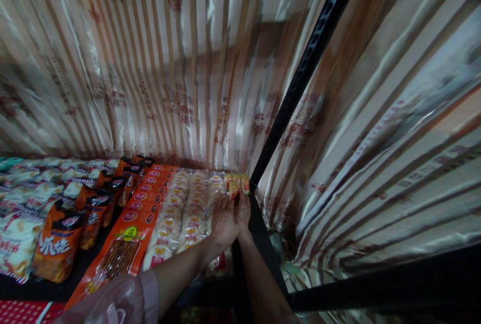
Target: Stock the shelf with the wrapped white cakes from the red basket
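At the far right end of a dark shelf, several small yellow-and-red packets (233, 187) lie in a short row. My left hand (224, 220) reaches over the clear-wrapped packs beside them, its fingers stretched out toward the packets. Close against it, my right hand (243, 210) runs along the shelf's right side, fingers extended with their tips at the rightmost packet. Whether either hand grips a packet is hard to see in the dim light. Rows of clear-wrapped round snacks (193, 218) lie just left of my hands, partly under my left forearm.
Left of these lies a long orange snack pack (141, 204). Orange-and-black bags (60, 246) and white snack bags (18, 244) fill the left side. A black metal post (296, 83) rises by the right corner. Striped, shiny sheeting (180, 63) hangs behind.
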A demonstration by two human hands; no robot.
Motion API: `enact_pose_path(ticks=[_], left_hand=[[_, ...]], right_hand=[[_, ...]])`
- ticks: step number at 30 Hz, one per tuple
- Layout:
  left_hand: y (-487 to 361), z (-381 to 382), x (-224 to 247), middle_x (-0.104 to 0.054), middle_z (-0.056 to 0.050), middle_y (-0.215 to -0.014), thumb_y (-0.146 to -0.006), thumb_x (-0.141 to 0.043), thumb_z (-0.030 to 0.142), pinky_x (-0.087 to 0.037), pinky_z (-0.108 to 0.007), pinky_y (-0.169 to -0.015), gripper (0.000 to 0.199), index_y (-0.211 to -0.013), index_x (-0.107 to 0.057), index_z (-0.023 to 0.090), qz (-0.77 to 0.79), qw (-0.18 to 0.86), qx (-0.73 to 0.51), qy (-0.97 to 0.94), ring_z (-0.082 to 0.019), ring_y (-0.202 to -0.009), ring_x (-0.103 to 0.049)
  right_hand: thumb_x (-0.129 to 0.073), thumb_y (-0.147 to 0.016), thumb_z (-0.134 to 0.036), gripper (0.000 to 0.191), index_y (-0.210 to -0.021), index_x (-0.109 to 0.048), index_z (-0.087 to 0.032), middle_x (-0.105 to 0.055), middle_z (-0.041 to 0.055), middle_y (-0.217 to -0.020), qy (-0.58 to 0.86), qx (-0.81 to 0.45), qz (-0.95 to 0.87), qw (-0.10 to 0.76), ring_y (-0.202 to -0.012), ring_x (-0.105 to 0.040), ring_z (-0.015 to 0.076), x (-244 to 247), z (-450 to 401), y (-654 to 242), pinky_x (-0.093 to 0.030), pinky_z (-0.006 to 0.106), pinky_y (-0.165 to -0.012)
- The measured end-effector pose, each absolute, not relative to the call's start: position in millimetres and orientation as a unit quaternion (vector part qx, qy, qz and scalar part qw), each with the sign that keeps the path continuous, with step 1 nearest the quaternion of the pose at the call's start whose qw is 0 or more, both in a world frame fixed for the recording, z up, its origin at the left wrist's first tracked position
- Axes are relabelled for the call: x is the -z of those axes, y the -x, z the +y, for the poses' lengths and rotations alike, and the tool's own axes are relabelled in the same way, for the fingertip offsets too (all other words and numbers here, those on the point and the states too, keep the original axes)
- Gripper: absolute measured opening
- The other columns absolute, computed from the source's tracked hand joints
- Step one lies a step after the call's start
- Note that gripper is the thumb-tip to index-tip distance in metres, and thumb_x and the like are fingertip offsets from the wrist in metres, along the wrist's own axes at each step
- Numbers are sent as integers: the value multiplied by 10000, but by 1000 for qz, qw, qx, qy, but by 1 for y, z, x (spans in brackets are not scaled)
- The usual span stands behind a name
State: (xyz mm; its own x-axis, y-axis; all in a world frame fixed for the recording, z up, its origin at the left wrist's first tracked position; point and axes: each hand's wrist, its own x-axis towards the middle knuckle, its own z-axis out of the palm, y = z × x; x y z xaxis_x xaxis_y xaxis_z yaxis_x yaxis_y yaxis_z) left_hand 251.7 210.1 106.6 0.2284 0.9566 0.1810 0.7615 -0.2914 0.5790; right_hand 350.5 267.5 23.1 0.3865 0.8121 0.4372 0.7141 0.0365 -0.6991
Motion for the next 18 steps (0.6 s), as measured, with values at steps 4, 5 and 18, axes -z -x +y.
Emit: enact_pose_path(ticks=[4, 5, 18], left_hand=[[-232, 205, -107, -446, -135, -1388, -746, -400, 79, -248, -407, -1133, 524, -1258, -509, 66, 577, 148, -226, -771, -244, -1338, -324], [-229, 205, -105, -441, -133, -1392, -743, -396, 75, -250, -405, -1133, 536, -1269, -497, 62, 579, 143, -220, -772, -240, -1340, -321], [-226, 204, -93, -415, -146, -1407, -765, -399, 129, -216, -400, -1147, 544, -1296, -477, 39, 567, 121, -192, -792, -244, -1348, -305]], right_hand=[[-507, -755, -272, 494, -1222, -529, -113, -583, 144, -1021, 705, -35, -549, 448, -968, -540, 259, -23, 270, -347, -453, 393, -869], [-501, -759, -269, 487, -1225, -527, -129, -582, 136, -1035, 697, -34, -553, 455, -976, -538, 251, -23, 271, -347, -452, 390, -880], [-486, -759, -229, 403, -1143, -561, -133, -607, 140, -1064, 664, -47, -568, 483, -978, -569, 236, -22, 277, -347, -466, 393, -884]])
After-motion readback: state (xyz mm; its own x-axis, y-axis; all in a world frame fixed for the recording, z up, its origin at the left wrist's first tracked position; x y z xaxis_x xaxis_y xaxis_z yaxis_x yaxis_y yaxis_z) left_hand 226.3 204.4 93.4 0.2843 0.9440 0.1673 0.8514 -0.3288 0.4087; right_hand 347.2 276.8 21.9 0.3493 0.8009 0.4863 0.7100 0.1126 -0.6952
